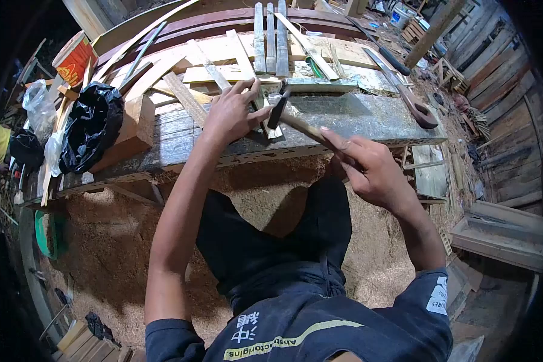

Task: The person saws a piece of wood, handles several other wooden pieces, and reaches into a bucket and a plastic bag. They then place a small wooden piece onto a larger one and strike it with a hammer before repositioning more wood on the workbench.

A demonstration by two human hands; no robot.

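Note:
My right hand (pixel 368 169) is closed around the wooden handle of a hammer (pixel 304 128). The dark hammer head (pixel 277 112) is over the near end of a pale wooden strip (pixel 242 54), close to my left fingertips. My left hand (pixel 232 113) is closed on that strip, which lies across the workbench (pixel 338 117) with its near end by the front edge. Whether a small piece is pinched between the left fingers cannot be made out. Just beyond the hammer head, a short wooden bar (pixel 320 86) lies on the bench.
Several slats (pixel 270 42) lie across the bench's far side. A handsaw (pixel 413 102) rests at the right. At the left are a wooden block (pixel 130 133), a black plastic bag (pixel 93 127) and a red tub (pixel 75 60). Sawdust (pixel 368 241) covers the floor; a post (pixel 434 33) stands far right.

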